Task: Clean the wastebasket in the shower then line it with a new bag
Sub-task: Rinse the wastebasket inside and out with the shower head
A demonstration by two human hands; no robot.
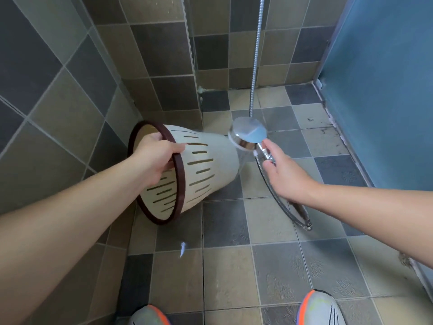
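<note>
- Gripping the wastebasket by its dark brown rim with my left hand, fingers curling over the edge and reaching inside the mouth.
- I am holding the cream, slotted basket tipped on its side above the tiled shower floor, near the corner where two tiled walls meet, its mouth facing me and its base pointing away toward the right.
- My right hand is holding the chrome handle of the shower head, thumb and fingers closing loosely around it.
- I am aiming the round head at the base end of the basket, just beside it; whether the two are touching, I cannot tell.
- Water seems to be streaming from the head across the basket's base, though the blur is making that hard to judge.
- The metal hose is hanging down from above to the head, and another loop of it is trailing on the floor under my right wrist.
- My two shoes, grey with orange trim, are showing at the bottom edge.
- A blue panel is standing along the right side of the stall.
</note>
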